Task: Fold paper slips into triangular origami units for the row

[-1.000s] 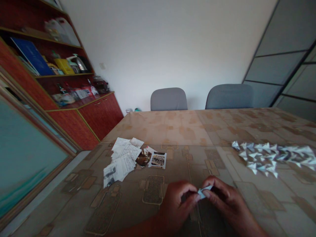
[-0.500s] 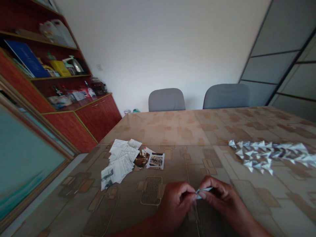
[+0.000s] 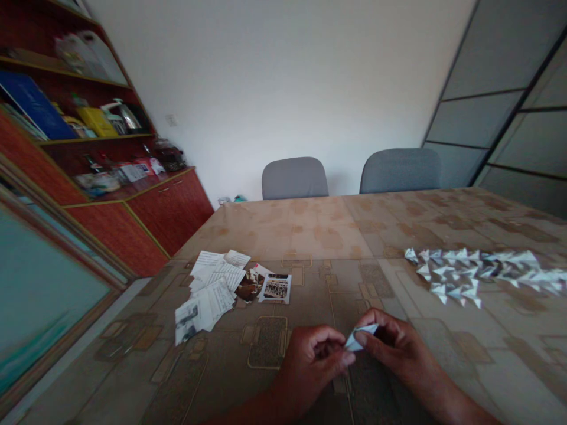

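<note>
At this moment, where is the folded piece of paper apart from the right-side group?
In the head view, the folded piece of paper is low, right of centre, pinched in the right hand, with the left hand at its left end.

Dim light — soft shadows, stretched edges

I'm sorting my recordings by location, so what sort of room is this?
Probably a home dining room, though a shared room at a workplace is possible: a large table under a patterned tablecloth, grey chair backs along its far side, and a reddish wooden cabinet with loaded shelves.
</note>
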Motion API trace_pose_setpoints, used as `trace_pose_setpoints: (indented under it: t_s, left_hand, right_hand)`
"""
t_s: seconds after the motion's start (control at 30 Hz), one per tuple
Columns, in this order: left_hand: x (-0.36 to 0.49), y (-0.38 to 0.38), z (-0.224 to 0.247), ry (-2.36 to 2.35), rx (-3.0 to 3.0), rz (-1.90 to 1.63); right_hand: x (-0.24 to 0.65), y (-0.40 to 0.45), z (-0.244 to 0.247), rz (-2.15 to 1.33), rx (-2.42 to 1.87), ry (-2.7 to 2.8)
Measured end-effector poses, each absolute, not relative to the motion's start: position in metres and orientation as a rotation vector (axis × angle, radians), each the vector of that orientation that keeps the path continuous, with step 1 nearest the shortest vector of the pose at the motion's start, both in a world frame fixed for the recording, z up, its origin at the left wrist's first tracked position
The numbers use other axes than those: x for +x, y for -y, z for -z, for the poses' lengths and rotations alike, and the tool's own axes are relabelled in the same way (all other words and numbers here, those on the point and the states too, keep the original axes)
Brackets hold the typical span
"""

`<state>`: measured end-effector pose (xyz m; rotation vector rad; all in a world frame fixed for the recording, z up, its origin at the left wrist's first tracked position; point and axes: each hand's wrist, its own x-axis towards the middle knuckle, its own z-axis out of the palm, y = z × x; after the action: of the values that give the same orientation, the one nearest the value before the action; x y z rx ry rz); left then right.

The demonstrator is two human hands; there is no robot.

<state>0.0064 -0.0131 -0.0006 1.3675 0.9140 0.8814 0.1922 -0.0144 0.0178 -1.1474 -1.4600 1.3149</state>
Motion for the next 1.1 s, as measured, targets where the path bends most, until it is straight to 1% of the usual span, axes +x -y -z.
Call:
trace_pose_setpoints:
  t_s: [0.23,0.57,0.63,0.77,0.97,1.1]
  left_hand:
    - [0.007,0.013,0.003,-0.911,1.332,-0.875]
    - [0.005,0.011,-0.002,-0.917,1.502,-0.941]
    - [0.004,0.009,-0.002,-0.946,1.553,-0.956]
    - [0.003,0.005,-0.003,-0.998,1.576,-0.969]
    - [0.007,0.002,0.004,-0.904,1.208,-0.922]
    - [0.012,0.005,0.006,-0.787,1.02,-0.867]
  right_hand:
    - [0.192,0.014,-0.013,-1.338,-1.123,1.431]
    - [0.196,0.009,-0.009,-1.423,-1.025,1.418]
    - [0.196,0.01,-0.009,-1.336,-1.054,1.451]
    - [0.196,0.013,-0.012,-0.993,-1.112,1.639]
    - [0.199,0.016,-0.021,-0.414,-0.894,1.923]
    - [0.199,0.019,-0.027,-0.265,-0.793,2.027]
